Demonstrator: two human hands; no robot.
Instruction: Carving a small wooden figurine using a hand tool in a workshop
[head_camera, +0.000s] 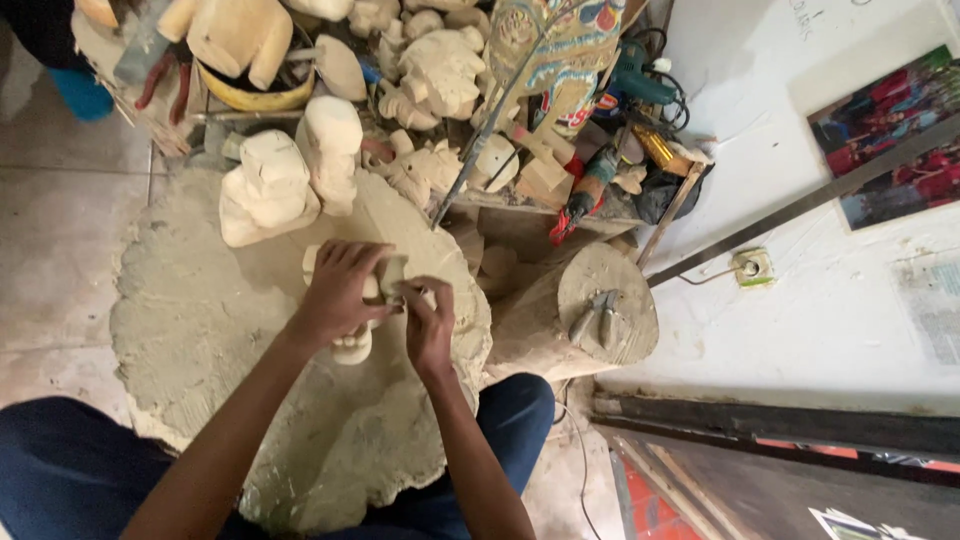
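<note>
At the centre of the frame both hands work on a small pale wooden carving (368, 318), a rough, rounded piece of unfinished light wood with a lobed lower end showing below the palm. The left hand (340, 292) wraps over its top, fingers (350, 258) curled and pressed onto the wood. The right hand (428, 325) sits just beside it, its fingers pinched together against the carving's right side; whether they pinch a tool cannot be told. The carving rests over a broad, flat tree-stump slab (190, 320) with a grainy, dusty grey-tan surface and a ragged edge. At upper centre stand blocky, roughly carved pale wooden figures (270, 185). To the right, a smaller round log (590, 310) carries metal pliers (598, 318).
</note>
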